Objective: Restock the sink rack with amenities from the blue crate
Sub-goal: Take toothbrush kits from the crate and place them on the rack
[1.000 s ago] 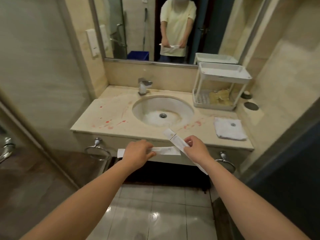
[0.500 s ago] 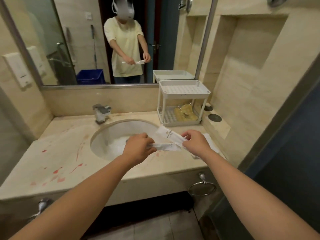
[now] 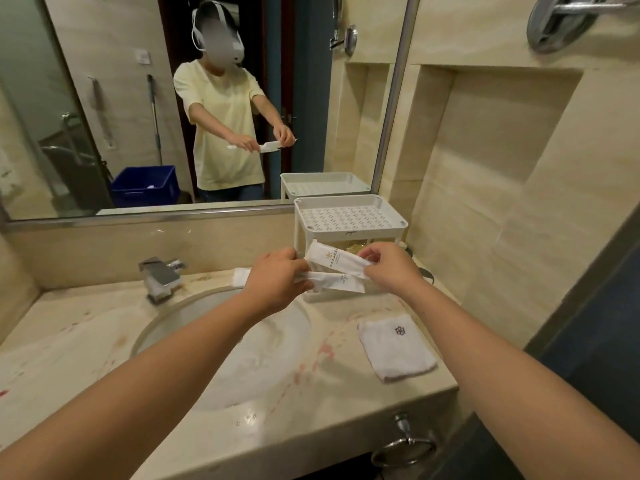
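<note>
Both hands have come up from over the basin and now sit just in front of the sink rack, hiding most of its lower tier.

Head view: the left hand is curled round a long white amenity packet, gripping it near the middle. This packet's long axis runs almost level, left to right, and its left end pokes out past the knuckles toward the faucet. The right hand pinches the right end of a second white packet between thumb and fingertips. That one slants from upper left down to lower right, with its free end pointing at the rack's left post. Both packets are flat, slightly crumpled sachets with a small logo and a line of print, too small to read.

The two-tier white rack stands at the back right of the countertop, against the mirror and beside the wall niche. Its upper tray has a raised rim, and its perforated floor shows right across. Something yellow lies on the lower tier. A folded face cloth lies near the counter's front right edge, well apart from the hands. In the mirror, the blue crate sits on the floor behind the person.
</note>
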The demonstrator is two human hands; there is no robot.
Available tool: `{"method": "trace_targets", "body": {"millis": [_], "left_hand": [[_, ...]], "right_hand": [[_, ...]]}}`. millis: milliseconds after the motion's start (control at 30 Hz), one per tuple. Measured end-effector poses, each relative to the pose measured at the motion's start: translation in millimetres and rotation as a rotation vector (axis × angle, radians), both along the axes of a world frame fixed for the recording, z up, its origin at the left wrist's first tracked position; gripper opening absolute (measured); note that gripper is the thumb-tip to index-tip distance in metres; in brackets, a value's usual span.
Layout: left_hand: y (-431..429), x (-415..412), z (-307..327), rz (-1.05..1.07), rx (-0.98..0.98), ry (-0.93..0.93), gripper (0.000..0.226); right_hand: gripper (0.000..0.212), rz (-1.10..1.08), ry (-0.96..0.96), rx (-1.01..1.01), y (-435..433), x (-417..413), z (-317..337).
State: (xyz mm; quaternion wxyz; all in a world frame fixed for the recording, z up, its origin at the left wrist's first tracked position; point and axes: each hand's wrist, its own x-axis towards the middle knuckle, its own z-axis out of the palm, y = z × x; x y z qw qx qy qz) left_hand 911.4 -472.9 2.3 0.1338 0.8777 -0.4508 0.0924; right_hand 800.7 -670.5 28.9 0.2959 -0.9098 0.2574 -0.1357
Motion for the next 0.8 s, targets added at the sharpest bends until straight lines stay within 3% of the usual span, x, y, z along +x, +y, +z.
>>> {"method": "trace_targets", "body": {"millis": [367,800], "left_hand": [[-99,94,28,0.058,-0.019,-0.046,0.038],[-153,191,18,0.5,0.06,-0.122,0.027]], "right_hand": [[0.035,0.1,-0.011,-0.031,-111,116,32],[0.033,0.099,0.105,-0.04,-205,212,10]]}}
